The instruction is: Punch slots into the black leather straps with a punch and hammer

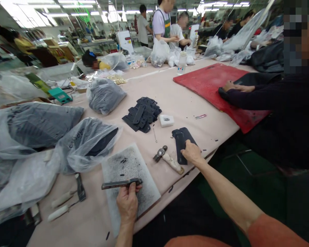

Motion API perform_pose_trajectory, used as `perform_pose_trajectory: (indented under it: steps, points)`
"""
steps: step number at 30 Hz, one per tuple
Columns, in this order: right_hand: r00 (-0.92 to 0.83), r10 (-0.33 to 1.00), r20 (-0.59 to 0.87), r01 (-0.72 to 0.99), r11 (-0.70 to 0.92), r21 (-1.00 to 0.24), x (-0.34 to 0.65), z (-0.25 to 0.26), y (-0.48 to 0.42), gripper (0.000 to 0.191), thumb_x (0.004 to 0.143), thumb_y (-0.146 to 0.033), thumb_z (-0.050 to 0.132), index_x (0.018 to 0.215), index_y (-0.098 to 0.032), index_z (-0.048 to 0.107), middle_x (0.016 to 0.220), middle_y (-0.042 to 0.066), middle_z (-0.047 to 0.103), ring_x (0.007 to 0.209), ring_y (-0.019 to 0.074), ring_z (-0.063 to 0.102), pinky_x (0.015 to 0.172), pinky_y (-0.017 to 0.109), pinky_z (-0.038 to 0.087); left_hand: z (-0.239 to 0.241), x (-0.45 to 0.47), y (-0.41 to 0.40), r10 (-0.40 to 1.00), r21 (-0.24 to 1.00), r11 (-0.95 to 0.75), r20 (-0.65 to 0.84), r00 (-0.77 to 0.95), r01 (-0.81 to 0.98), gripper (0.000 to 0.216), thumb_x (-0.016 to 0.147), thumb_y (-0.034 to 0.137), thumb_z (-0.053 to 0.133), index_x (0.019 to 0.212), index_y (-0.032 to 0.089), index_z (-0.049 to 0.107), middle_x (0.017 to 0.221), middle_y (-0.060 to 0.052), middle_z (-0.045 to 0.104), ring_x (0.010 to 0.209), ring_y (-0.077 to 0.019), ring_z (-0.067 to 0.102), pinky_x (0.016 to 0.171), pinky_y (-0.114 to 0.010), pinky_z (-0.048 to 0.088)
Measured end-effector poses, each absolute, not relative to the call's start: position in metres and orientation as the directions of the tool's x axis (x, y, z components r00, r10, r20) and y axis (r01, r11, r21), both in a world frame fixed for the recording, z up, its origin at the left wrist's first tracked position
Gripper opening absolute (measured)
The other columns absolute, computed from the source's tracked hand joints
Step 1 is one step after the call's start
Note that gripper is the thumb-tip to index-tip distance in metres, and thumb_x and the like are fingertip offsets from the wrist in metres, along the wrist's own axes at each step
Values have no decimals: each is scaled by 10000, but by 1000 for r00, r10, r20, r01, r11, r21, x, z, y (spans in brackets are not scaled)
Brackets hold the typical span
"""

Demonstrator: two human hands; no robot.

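Observation:
My left hand [128, 202] is closed around a dark metal hole punch [115, 184], held level above a white cutting board [148, 192] marked with dark specks. Small black offcuts [123, 160] lie on that board. My right hand [192, 152] rests at a flat black piece [180, 142] near the table edge, fingers closed at its surface; whether they grip it is hard to make out. Left of it lies a ball-peen hammer [167, 158] with a pale, worn handle. Farther back is a loose pile of black cut pieces [141, 115].
A white block [166, 120] and a small pink-handled tool [201, 116] lie on the table. Plastic bags of dark pieces [105, 96] and two hammers [64, 207] are at left. A co-worker's hands [237, 86] work over a red mat [203, 82] at right.

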State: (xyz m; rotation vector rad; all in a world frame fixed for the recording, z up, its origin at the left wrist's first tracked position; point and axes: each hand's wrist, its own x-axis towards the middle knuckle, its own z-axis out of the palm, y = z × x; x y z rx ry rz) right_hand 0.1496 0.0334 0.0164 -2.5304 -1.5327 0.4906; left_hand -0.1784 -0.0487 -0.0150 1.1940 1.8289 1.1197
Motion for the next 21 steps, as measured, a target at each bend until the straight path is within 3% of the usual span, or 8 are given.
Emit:
perform_pose_trajectory:
  steps: [3,8,13,16,21]
  points:
    - [393,903,-176,799,-429,-421,160,14,34,70,786,-227,549,814,-185,597,829,88,671,859,239,640,698,302,409,-16,-178,-48,929,917,206,-73,-364,342,326,789,498,597,772,179,660,649,-63,730,616,-241,694,636,-363,560]
    - [339,932,-130,746,-351,-566,169,34,31,150,824,-315,484,740,-208,549,689,-4,585,690,156,569,613,258,386,-18,-176,-49,924,935,201,-82,-374,291,308,784,474,604,770,171,658,635,-54,725,572,-212,680,589,-328,555]
    - [115,977,-178,317,-206,-926,126,54,26,223,745,-409,591,793,-192,573,581,-50,501,526,121,462,514,249,352,-10,-170,-55,934,964,149,-64,-351,220,272,813,422,594,763,159,640,571,-31,689,523,-169,646,542,-275,520]
    - [-61,973,-221,232,-201,-952,73,42,13,179,721,-337,602,810,-183,582,618,-44,543,547,117,481,532,242,370,-8,-170,-57,927,979,144,-83,-366,143,270,813,412,605,754,150,631,547,-27,674,481,-144,615,505,-247,485]
    - [-113,944,-309,450,-228,-863,10,6,-10,210,717,-212,582,919,-161,610,640,-33,573,614,136,534,576,238,385,-7,-174,-58,907,992,119,-92,-411,39,277,819,426,617,765,154,609,522,-5,653,458,-122,582,504,-230,463]
